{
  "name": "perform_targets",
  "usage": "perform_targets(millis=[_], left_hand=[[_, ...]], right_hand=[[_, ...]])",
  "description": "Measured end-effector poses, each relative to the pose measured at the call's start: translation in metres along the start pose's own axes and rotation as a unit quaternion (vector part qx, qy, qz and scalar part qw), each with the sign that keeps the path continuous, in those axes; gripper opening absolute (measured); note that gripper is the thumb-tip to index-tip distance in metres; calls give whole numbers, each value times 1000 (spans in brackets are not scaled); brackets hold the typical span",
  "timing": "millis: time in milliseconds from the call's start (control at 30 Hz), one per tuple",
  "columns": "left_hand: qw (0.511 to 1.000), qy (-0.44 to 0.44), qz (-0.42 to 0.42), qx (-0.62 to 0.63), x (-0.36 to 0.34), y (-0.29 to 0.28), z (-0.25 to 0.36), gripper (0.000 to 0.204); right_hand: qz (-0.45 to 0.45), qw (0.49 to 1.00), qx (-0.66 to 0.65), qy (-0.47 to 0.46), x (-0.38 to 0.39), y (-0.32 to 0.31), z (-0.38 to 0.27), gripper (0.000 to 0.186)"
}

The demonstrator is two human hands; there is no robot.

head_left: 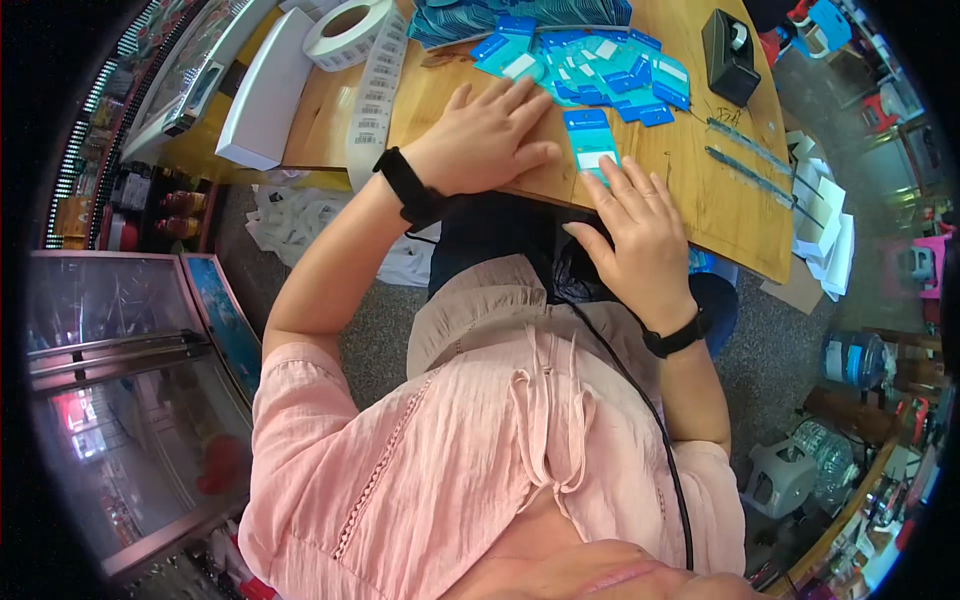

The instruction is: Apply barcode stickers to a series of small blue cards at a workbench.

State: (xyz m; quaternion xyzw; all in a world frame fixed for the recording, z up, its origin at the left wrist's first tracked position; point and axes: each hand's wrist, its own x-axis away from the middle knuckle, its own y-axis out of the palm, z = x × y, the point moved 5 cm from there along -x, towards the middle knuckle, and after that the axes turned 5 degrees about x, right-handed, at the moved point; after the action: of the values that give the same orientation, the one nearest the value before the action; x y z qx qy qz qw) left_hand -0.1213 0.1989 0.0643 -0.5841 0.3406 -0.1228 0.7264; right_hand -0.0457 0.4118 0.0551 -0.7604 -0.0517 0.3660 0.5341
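A blue card or small packet (588,128) with a white label patch lies on the wooden table (440,90) near its front edge. The fingertips of my right hand (640,225) rest at its lower end, fingers stretched out and thumb apart. To the left, my left hand (490,138) lies flat over the tabletop with its fingers spread, and nothing shows in its grasp. Just beyond both hands is a loose pile of similar blue cards (650,88), some with white labels. A strip of barcode labels (375,105) hangs over the table edge beside my left wrist.
Behind the pile stands a packed row of blue cards (520,22). The label roll (350,30) and a long white box (262,95) are at the left. At the right are a black tape dispenser (732,60) and two dark thin strips (750,172). A black cable (655,410) crosses my front.
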Motion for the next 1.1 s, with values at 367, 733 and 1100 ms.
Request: perform_targets(millis=[367,733,1100], left_hand=[[997,-21,22,73,10,-9,1,68],[994,6,-78,82,50,-23,17,71],[986,36,-49,156,59,-15,48,64]], right_hand=[[25,999,22,21,9,-2,3,50],[33,997,48,43,12,5,2,51],[-1,999,7,44,10,-9,10,48]])
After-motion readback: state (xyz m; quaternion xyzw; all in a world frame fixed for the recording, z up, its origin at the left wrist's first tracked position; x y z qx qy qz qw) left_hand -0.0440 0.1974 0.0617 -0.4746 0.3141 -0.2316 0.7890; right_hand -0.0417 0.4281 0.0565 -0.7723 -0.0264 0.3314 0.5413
